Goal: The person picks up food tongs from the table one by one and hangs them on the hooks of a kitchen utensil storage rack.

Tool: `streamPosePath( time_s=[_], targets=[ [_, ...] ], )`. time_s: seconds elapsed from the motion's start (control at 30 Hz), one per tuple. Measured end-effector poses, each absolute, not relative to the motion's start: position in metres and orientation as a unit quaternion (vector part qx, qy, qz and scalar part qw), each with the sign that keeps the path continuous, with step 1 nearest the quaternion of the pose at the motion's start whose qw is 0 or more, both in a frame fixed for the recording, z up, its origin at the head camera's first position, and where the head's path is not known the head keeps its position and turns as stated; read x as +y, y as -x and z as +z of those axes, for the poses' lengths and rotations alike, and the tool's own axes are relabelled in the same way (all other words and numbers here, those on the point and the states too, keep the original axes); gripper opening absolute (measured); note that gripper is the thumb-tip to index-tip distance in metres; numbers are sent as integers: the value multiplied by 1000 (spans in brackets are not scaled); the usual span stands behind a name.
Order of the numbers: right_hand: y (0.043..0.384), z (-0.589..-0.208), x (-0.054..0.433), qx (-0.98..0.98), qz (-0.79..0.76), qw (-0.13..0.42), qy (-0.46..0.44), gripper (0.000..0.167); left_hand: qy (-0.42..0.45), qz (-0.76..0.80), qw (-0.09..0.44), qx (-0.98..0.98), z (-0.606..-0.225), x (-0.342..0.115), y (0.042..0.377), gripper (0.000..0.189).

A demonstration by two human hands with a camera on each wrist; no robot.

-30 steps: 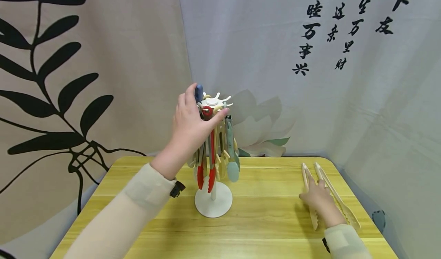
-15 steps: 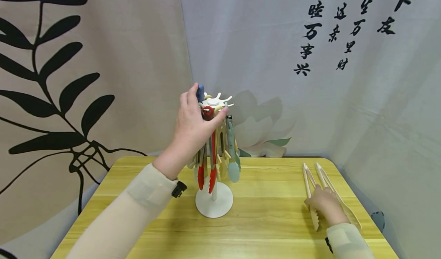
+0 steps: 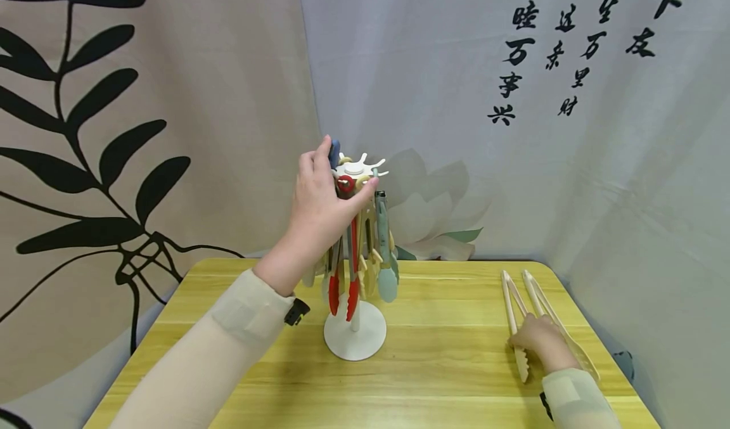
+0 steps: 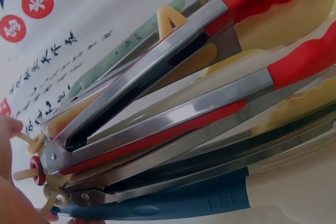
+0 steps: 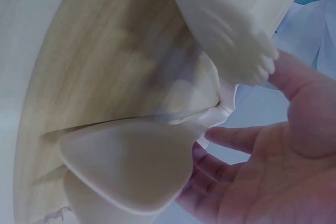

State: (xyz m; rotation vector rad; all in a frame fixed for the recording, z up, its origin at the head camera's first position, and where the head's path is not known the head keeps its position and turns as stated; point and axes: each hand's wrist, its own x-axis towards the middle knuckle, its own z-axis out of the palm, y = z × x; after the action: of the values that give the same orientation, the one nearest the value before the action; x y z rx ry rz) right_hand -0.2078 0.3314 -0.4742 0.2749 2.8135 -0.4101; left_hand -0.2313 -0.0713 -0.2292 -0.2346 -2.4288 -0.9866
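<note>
Right hand [image 3: 542, 340] slid back along the cream tongs [image 3: 527, 308], fingers now curled round them

Bare table [image 3: 450, 353] between stand [image 3: 353, 337] and tongs [image 3: 521, 318]

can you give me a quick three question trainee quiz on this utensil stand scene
1. True or false: the left hand is at the top of the white rotating utensil stand.
2. Which tongs lie under the right hand? A cream plastic tongs; B red silicone-tipped steel tongs.
3. Fill in: the stand rests on a yellow wooden ____.

Key: 1 true; 2 A; 3 table.
</note>
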Motion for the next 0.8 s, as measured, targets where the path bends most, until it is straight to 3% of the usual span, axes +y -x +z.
streamPosePath(
  time_s=[0.8],
  targets=[
    [209, -476, 331, 974, -140, 150, -97, 67, 130, -397, 224, -880, -230, -80, 235, 96]
  ],
)
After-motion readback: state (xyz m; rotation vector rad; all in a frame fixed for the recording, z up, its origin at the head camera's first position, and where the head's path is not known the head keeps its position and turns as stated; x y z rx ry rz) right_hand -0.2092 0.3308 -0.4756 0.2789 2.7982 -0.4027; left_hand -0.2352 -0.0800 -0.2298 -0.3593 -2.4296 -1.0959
